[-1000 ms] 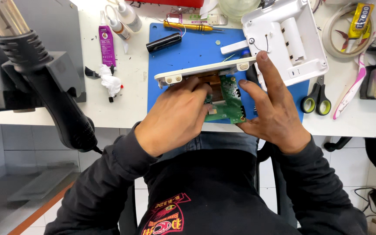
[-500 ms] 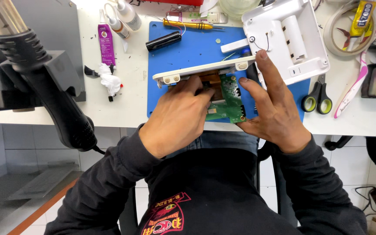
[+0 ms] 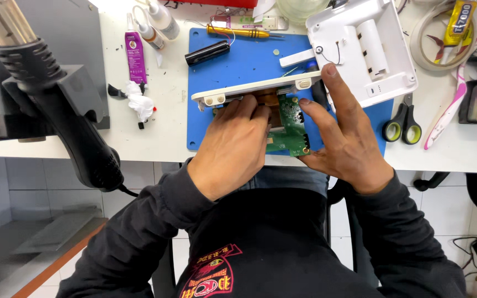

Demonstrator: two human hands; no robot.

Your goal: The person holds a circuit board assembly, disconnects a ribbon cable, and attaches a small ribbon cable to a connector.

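Observation:
A green circuit board [image 3: 289, 128] lies on the blue work mat [image 3: 244, 63], joined to a white plastic front panel [image 3: 255, 88] standing on edge above it. My left hand [image 3: 236, 146] rests on the board's left part, its fingertips pressed at the orange flex cable [image 3: 267, 99] under the panel. My right hand [image 3: 343, 135] holds the board's right edge, with the index finger stretched up to the panel's right end. The white rear housing [image 3: 368, 47] lies open at the mat's upper right.
A black hot-air gun [image 3: 56, 105] stands at the left on a grey box. A purple tube [image 3: 134, 55], glue bottles, a black cylinder [image 3: 207, 52] and a yellow screwdriver [image 3: 238, 31] lie at the back. Scissors [image 3: 403, 124] and a pink tool [image 3: 451, 107] lie to the right.
The panel and board have stayed in place. My left fingers have shifted slightly at the flex cable; my right hand keeps its hold.

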